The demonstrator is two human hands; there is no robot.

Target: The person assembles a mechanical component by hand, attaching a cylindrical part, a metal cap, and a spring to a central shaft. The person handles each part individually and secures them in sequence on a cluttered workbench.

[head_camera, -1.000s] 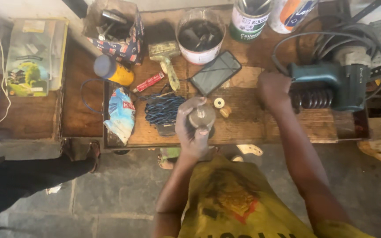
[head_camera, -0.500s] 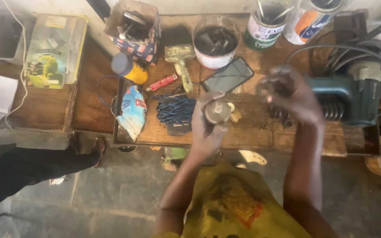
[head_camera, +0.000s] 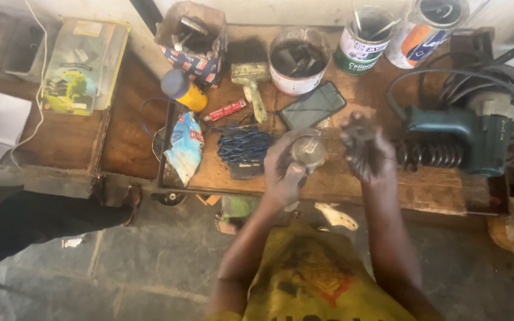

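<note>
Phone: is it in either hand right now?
No, the phone lies on the bench beyond both hands; the left hand grips a round metal part.

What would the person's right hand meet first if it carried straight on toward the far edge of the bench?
Probably the white tin with tools standing in it. The right hand is raised above the wooden bench, so depth is unclear.

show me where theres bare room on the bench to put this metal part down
Bare wood lies along the front edge of the bench, below the coil spring and power tool. Another free patch sits left of the blue packet. The back row, around the white tub and tins, is crowded.
</note>
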